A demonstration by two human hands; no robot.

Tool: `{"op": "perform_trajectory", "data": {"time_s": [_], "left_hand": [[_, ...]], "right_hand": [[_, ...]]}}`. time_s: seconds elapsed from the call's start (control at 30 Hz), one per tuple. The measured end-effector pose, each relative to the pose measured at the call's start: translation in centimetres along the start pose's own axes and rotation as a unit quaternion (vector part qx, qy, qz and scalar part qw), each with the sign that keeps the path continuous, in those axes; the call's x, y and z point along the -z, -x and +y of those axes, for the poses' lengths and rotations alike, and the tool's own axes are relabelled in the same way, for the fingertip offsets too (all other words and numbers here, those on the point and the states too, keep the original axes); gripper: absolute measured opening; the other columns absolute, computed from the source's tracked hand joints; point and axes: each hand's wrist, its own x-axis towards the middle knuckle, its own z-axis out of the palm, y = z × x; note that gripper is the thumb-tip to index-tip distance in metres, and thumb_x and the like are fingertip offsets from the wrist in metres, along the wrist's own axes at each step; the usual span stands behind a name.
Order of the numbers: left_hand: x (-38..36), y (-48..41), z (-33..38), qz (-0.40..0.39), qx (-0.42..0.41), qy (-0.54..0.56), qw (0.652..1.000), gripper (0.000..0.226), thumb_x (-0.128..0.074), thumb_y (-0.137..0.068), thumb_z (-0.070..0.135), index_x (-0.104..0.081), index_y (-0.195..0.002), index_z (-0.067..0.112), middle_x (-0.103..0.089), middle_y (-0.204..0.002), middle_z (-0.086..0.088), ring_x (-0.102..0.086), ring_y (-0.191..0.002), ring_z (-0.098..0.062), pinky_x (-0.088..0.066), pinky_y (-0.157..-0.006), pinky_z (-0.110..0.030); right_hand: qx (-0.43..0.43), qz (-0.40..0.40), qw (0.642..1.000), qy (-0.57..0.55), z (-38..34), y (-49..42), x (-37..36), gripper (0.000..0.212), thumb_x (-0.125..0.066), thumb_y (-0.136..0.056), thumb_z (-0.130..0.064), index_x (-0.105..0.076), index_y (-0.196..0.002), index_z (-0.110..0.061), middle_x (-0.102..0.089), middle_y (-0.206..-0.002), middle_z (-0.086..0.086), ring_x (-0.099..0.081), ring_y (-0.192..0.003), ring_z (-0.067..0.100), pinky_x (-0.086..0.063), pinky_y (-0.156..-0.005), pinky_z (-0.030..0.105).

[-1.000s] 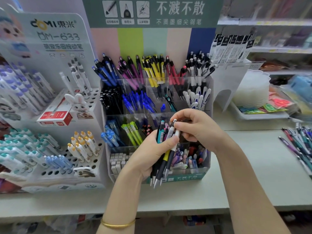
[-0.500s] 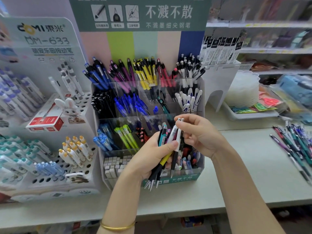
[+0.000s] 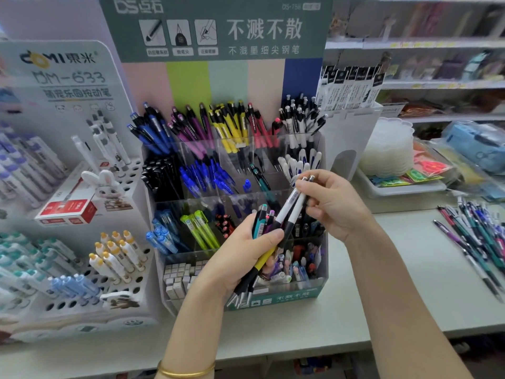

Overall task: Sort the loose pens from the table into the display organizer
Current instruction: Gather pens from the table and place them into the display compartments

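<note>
Pens point(image 3: 266, 260) stood bunched in the left hand point(image 3: 243, 258), tips pointing down toward the table point(image 3: 410, 291), just in front of the display organizer point(image 3: 289, 296). That hand's fingers and thumb were curled tight round the bunch. One teal barrel, one purple and one yellow showed in it, and about four metal tips poked out below the palm; the full count was hidden by the hand.

The right hand point(image 3: 336, 206) pinched two white-and-black pens point(image 3: 293, 206) between thumb and fingertips, close under their two silver caps. Both pens slanted down to the left, and their lower ends sat in the bunch beneath the left thumb.

Behind the two hands, the organizer rose in four stepped tiers of clear compartments under one green header. Its back tier held five clusters: blue, purple, yellow, red, and white with black. In the next tier down, one teal pen point(image 3: 259, 179) leaned alone in its compartment. In the third tier, three lime-green pens point(image 3: 200, 231) leaned together. The front tier held small white blocks on the left and mixed small items on the right.

More loose pens point(image 3: 481, 242) lay in one scattered heap on the table at the far right, well apart from both hands.

One white rack point(image 3: 82, 310) with round holes stood to the organizer's left, carrying one rabbit figure point(image 3: 106, 184) and one red box point(image 3: 65, 212). One gold bangle point(image 3: 185, 372) circled the left wrist.
</note>
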Motion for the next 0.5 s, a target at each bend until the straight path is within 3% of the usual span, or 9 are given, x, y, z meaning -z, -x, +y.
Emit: {"op": "perform_trajectory", "data": {"time_s": [0.17,0.27,0.4,0.5], "left_hand": [[0.0,-0.6,0.6,0.002,-0.006,-0.044,0.999,0.021,-0.059,-0.096,0.02,-0.051,-0.115,0.021,-0.058,-0.065,0.005,-0.052,-0.059,-0.014,-0.046,-0.057,-0.03],[-0.2,-1.2,1.2,0.009,-0.016,-0.042,0.999,0.017,-0.059,-0.096,0.016,-0.051,-0.111,0.016,-0.058,-0.065,0.003,-0.051,-0.058,-0.014,-0.046,-0.055,-0.029],[-0.4,-2.4,2.5,0.017,-0.032,-0.001,0.999,0.009,-0.055,-0.098,0.012,-0.047,-0.095,0.01,-0.055,-0.077,-0.007,-0.048,-0.056,-0.014,-0.042,-0.052,-0.028],[-0.9,-3.4,3.7,0.025,-0.05,0.012,0.998,0.017,-0.056,-0.095,0.006,-0.042,-0.088,0.011,-0.052,-0.07,-0.004,-0.046,-0.054,-0.014,-0.04,-0.051,-0.028]], "right_hand": [[-0.001,-0.03,0.999,0.024,-0.4,-0.2,0.3,0.007,-0.057,-0.09,0.002,-0.059,-0.091,-0.004,-0.055,-0.082,0.017,-0.041,-0.045,0.006,-0.034,-0.038,0.014],[0.032,-0.034,0.997,0.056,-1.6,-0.5,0.9,0.007,-0.057,-0.091,0.001,-0.058,-0.091,-0.006,-0.059,-0.084,0.018,-0.044,-0.047,0.008,-0.038,-0.038,0.016],[0.153,0.066,0.986,0.025,-4.6,-1.6,2.1,0.01,-0.055,-0.094,-0.001,-0.055,-0.091,-0.01,-0.059,-0.075,0.006,-0.046,-0.045,0.007,-0.04,-0.04,0.017],[0.278,0.181,0.94,0.08,-6.9,-2.5,2.4,0.009,-0.057,-0.094,-0.008,-0.053,-0.092,-0.015,-0.058,-0.078,0.004,-0.051,-0.051,0.007,-0.045,-0.046,0.02]]}}
